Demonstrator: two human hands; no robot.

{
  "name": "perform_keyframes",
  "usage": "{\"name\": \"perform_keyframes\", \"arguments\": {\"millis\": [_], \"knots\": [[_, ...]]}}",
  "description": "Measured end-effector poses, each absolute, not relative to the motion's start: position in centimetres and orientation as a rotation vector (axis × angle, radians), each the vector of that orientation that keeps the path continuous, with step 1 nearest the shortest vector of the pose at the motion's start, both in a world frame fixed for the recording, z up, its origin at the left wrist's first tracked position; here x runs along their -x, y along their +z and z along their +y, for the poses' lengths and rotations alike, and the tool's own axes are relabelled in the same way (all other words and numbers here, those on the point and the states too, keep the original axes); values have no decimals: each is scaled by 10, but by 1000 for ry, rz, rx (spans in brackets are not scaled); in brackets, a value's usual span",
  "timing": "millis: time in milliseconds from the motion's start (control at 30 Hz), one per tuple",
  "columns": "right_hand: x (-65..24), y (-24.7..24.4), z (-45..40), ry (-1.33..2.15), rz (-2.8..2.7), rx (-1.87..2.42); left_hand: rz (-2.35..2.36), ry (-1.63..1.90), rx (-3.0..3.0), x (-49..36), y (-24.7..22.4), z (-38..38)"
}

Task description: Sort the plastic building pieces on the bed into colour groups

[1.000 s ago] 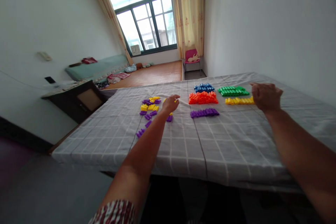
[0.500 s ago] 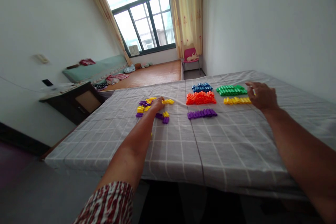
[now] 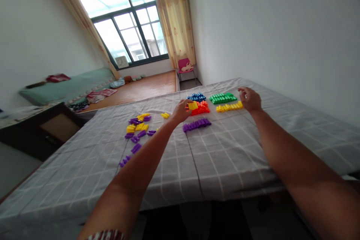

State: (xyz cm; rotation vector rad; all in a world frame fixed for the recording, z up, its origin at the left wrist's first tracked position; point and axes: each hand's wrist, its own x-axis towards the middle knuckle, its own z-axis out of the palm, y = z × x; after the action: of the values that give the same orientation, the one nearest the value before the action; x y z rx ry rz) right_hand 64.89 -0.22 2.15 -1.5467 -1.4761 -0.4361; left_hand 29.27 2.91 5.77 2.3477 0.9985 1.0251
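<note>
My left hand (image 3: 180,112) pinches a yellow plastic piece (image 3: 193,105), held up in front of the stack of orange pieces (image 3: 201,108). My right hand (image 3: 251,99) is beside the right end of a row of yellow pieces (image 3: 228,107), fingers curved and apart, with nothing visible in them. Behind that row is a stack of green pieces (image 3: 223,98), and blue pieces (image 3: 196,96) lie behind the orange ones. A purple row (image 3: 197,124) is nearer me. Loose yellow pieces (image 3: 141,126) and purple pieces (image 3: 136,147) are scattered at left, some hidden by my left arm.
A grey checked cloth (image 3: 225,157) covers the table. A dark cabinet (image 3: 42,131) stands at left. Beyond are a wooden bed platform (image 3: 152,86), a pink chair (image 3: 184,64) and a window. A white wall runs along the right.
My left hand has moved right from the scattered pieces, carrying a yellow piece. My right hand stays by the yellow row's end. The view has turned rightward.
</note>
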Motion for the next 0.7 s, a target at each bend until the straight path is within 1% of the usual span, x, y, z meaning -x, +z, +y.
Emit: {"name": "perform_keyframes", "arguments": {"millis": [100,200,300,467,633,700], "knots": [[-662,14,2,-346,-1316,1652,964,935,-2447,-340,53,25],[-661,9,5,-252,-1361,1723,977,831,-2500,-382,47,23],[-656,8,7,-268,-1374,1770,1016,756,-2505,-414,40,24],[-666,7,11,-224,-1198,1841,1026,723,-2523,-455,28,36],[-692,1,17,-177,-857,1718,1114,661,-2532,-482,23,49],[-698,0,17,-197,-889,1611,1133,635,-2553,-489,24,52]]}}
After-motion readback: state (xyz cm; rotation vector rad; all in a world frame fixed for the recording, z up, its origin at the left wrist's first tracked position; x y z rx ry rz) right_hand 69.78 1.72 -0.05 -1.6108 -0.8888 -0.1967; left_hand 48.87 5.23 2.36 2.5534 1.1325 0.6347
